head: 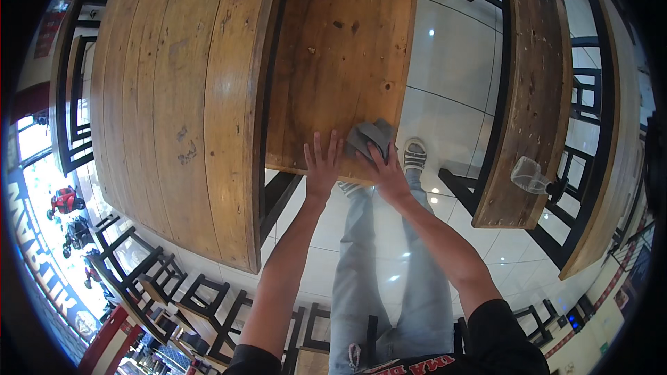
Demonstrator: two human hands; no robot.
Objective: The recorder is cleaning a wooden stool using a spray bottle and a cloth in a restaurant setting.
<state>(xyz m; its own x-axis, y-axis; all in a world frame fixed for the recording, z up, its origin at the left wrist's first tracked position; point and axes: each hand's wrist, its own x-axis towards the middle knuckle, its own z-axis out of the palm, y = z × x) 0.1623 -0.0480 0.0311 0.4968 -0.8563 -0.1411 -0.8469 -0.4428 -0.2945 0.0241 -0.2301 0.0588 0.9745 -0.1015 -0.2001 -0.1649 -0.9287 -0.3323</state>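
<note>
My right hand [386,174] presses a bunched grey cloth [370,138] onto the near right corner of a wooden bench [333,78]. Its fingers lie over the cloth's lower part and hide some of it. To the left, my left hand [321,165] rests flat near the same end of the bench, fingers spread, with nothing in it. Knots and dark marks show along the planks beyond both hands. A larger, higher wooden table [182,88] runs along the bench's left side.
Across the tiled floor [451,67] stands a second bench [536,88], bearing a clear spray bottle [530,176] lying on its side. Another table [599,229] is beyond it. Several dark-framed stools [203,294] stand at lower left. My feet are by the bench end.
</note>
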